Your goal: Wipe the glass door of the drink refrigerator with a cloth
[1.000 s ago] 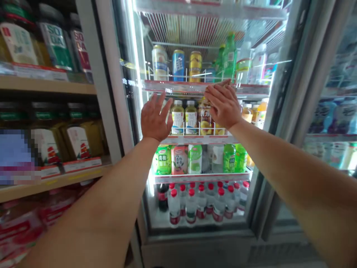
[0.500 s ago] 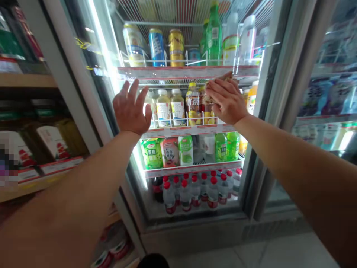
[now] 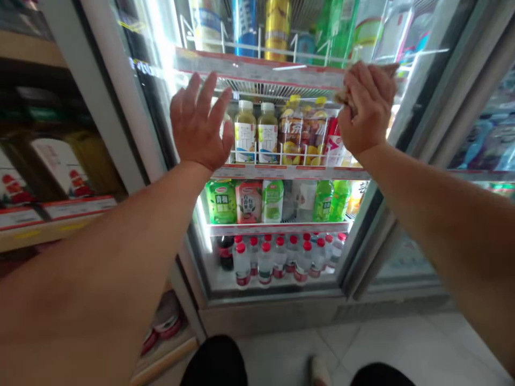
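My right hand (image 3: 368,107) is closed over a crumpled brownish cloth (image 3: 343,97), whose edges stick out past the fingers on both sides. It is up at the right part of the cooler's glass door, in front of the second shelf and just under the upper shelf's edge. At the door's left side, my left hand (image 3: 203,126) has its fingers spread and holds nothing. Its palm faces the glass; whether it touches cannot be made out. Behind the glass, between my hands, stand tea bottles with white caps (image 3: 245,131) and brown-labelled bottles with yellow caps (image 3: 292,131).
Cans (image 3: 277,29) and green bottles (image 3: 341,32) fill the top shelf. Lower down are green drink bottles (image 3: 324,201) and red-capped water bottles (image 3: 265,262). A shelf (image 3: 80,206) of large bottles adjoins on the left. Another cooler (image 3: 475,145) is at right. Tiled floor (image 3: 289,343) lies below.
My right hand has moved right and slightly up across the glass with the cloth. My left hand stays spread, a little higher in view. The camera has tilted down, showing my legs.
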Demonstrator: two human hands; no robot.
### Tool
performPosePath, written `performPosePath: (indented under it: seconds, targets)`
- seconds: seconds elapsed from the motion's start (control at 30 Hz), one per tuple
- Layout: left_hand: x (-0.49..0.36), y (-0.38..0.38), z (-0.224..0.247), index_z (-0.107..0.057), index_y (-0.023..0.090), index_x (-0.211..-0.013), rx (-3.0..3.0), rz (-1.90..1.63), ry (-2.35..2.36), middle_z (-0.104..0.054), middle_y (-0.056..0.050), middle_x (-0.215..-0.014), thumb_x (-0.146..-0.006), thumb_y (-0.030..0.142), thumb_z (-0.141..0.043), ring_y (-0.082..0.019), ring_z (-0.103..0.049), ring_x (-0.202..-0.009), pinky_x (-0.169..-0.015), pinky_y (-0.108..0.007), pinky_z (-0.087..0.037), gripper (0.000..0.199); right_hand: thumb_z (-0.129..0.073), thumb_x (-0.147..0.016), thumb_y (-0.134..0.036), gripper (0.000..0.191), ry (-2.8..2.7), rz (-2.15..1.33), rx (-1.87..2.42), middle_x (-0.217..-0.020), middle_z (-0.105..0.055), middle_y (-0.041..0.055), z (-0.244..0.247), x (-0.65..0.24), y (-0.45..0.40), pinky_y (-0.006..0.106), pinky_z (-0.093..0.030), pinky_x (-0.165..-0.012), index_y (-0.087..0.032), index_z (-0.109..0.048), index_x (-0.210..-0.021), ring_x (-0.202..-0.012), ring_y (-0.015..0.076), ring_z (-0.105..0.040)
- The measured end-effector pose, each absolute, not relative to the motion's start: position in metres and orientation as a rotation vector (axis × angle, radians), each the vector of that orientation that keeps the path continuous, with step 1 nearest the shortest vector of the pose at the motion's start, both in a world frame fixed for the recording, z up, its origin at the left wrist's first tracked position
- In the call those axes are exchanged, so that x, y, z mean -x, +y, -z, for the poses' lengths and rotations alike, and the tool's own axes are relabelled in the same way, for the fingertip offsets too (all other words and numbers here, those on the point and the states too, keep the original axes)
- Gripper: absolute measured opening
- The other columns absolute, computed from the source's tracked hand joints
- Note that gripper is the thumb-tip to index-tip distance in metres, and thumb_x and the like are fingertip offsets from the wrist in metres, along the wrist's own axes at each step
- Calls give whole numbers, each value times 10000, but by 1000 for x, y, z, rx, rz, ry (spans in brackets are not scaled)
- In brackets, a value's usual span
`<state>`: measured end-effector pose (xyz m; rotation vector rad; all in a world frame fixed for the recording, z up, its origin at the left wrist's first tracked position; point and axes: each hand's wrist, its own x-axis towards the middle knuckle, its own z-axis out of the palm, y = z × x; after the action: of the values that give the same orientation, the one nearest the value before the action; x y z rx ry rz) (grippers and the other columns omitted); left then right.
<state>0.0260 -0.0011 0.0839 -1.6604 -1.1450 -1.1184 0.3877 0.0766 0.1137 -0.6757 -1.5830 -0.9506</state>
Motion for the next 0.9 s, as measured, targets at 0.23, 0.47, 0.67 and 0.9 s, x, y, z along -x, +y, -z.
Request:
performPosePath:
  seconds: [0.23,0.47,0.67,0.9]
  targets:
    - [-13,22,-90,-310,335,-1628,1674,1035,-1164,-113,92,-1732,-891,399,-602,-265,-17,-1613,-1283,-574,-26,796,-536,-999,-257,560,-1525,1029,789,-1619,-453,117,-147,-326,58,502,-251,-1284,-97,-478,-1533,-1528,324,-345]
    - [-4,34,-83,-127,376,-1657,1473,895,-973,81,186,-1718,-959,376,-433,-198,8,-1604,-1264,-476,-86,763,-345,-1087,-351,503,-1702,1086,670,-1627,-453,53,-125,-293,46,543,-276,-1280,-179,-458,-1546,-1553,282,-321]
    - [-1,36,-83,-123,399,-1652,1437,928,-893,106,237,-1698,-977,439,-361,-153,12,-1596,-1248,-462,-108,717,-326,-1063,-336,473,-1772,1035,626,-1598,-461,-88,-105,-307,54,436,-278,-1303,-368,-523,-1492,-1542,169,-347]
    - [-6,24,-86,-259,381,-1636,1619,1014,-1080,-57,178,-1720,-963,595,-444,-203,-14,-1609,-1273,-514,-61,731,-368,-1051,-362,448,-1924,921,505,-1578,-486,-69,-98,-336,58,456,-210,-1325,-339,-578,-1446,-1539,179,-353]
